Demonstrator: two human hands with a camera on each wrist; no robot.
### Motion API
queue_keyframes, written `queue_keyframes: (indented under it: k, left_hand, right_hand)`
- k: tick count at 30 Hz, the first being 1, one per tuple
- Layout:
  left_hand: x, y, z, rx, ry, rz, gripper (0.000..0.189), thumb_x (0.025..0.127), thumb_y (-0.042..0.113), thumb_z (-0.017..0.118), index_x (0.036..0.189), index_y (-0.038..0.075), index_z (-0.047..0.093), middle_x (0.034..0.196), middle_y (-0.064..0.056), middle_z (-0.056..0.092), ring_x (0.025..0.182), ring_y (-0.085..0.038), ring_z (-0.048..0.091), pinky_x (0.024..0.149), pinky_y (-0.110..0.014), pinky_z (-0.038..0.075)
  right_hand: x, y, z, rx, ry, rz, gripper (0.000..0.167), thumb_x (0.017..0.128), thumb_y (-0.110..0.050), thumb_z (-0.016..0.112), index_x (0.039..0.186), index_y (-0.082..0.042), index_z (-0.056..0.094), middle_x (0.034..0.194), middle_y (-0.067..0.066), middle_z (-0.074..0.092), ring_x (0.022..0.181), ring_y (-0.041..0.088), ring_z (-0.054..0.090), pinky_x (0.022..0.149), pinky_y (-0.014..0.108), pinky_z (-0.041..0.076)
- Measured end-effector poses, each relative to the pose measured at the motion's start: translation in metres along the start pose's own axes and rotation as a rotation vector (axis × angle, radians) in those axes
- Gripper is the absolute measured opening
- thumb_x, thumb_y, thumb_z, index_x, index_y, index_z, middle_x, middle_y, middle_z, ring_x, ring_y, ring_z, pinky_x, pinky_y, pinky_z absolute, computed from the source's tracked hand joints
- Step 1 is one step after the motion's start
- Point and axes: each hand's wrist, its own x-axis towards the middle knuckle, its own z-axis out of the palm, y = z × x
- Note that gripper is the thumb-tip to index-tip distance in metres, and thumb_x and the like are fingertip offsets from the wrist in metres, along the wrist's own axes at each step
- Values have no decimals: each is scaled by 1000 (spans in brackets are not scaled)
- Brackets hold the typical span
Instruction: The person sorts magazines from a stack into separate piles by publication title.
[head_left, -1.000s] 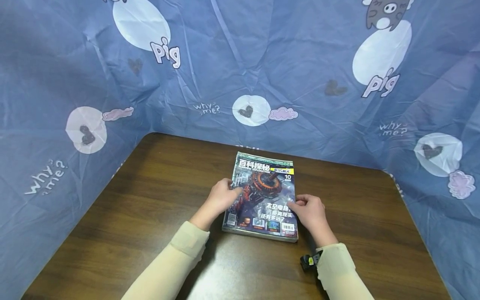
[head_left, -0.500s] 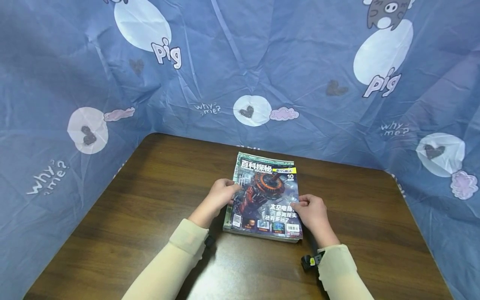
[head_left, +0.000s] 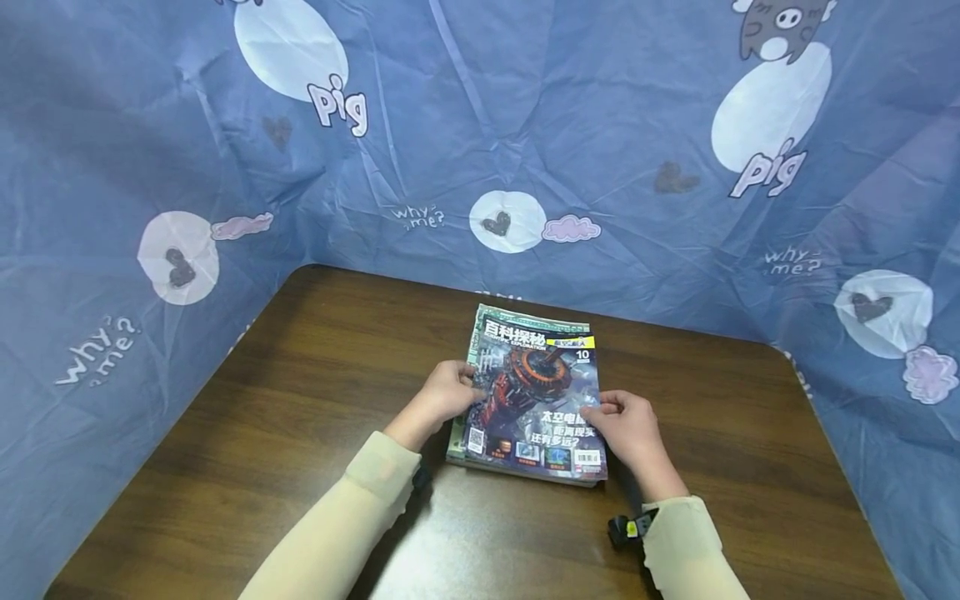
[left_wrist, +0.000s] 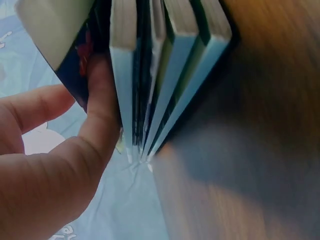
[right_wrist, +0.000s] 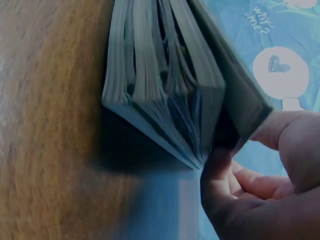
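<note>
A dark magazine with an orange-and-black machine on its cover lies on top of a stack of magazines. Its left side sits a little right of the stack, baring a green-edged cover. My left hand pinches its left edge; in the left wrist view a finger reaches between this magazine and the pile. At the right edge, my right hand grips it, thumb on the cover and fingers underneath. A gap shows between the top magazine and the stack in the right wrist view.
The brown wooden table reaches back to a blue printed cloth, which hangs behind it and at both sides. A small black device sits on the right wrist.
The top magazine has shifted right on the stack, uncovering more of the green-edged one at its left. Both hands have moved slightly right with it.
</note>
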Motion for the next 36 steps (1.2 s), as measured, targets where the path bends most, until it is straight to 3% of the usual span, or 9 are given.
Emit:
queue_keyframes:
  k: [8,12,21,29,36]
  left_hand:
    - [-1,1,-1,-23,-4,-5,51,84,-14,69,133,-14,53,97,-14,61,80,-20,57,61,-28,53]
    - [-2,1,-1,-55,4,-15,52,85,-15,69,135,-12,53,97,-15,63,74,-19,59,56,-29,53]
    - [-3,-6,-6,-193,-6,-59,52,88,-16,64,137,-8,53,110,-20,64,85,-26,65,62,-37,59]
    - [-5,-7,-24,-335,-36,-53,49,88,-18,60,135,-9,52,95,-16,63,72,-20,63,58,-35,58]
    - [-7,0,-48,-360,-7,-31,47,89,-17,57,135,-12,51,95,-17,65,72,-20,64,59,-35,59]
  right_hand:
    - [-1,1,-6,93,-94,38,54,90,-16,77,134,8,58,114,19,68,99,26,68,82,40,57]
    - [-1,1,-8,116,-109,34,57,89,-14,77,138,7,55,118,20,67,102,26,67,85,40,56]
    - [-6,-3,-7,183,-114,70,57,89,-13,79,138,4,55,118,19,67,101,25,66,86,39,55]
    - [-12,-15,-3,284,-90,32,55,88,-12,81,135,5,58,115,19,67,97,23,65,80,31,54]
    - [-13,-35,8,341,-99,21,56,87,-12,81,135,4,58,120,21,62,106,29,60,83,34,54]
